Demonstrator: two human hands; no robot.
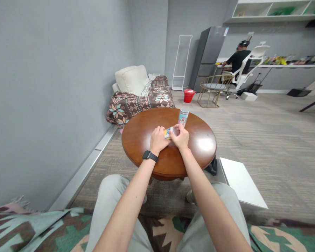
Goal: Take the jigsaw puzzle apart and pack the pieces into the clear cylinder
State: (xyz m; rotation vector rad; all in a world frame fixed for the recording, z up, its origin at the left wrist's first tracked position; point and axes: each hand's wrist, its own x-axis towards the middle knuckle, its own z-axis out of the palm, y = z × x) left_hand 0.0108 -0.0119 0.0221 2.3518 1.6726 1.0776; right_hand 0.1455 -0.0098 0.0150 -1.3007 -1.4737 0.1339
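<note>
My left hand [159, 140] is wrapped round one end of a small can [168, 134] with a colourful yellow and blue label. The can lies tilted on its side, just over the round wooden table [139, 140]. At its other end, my right hand [181, 137] grips the rim with thumb and fingers. Much of the can is hidden by the fingers. A second can [183, 117], pale blue and pink with a silver top, stands upright on the table just beyond my right hand.
A white box [243, 182] stands on the floor right of the table, beside a black bag [212, 166]. Behind the table is a sofa with a patterned cover [139, 103]. Further back are a red bucket [189, 95], a wire-framed chair [212, 87] and a seated person [240, 59].
</note>
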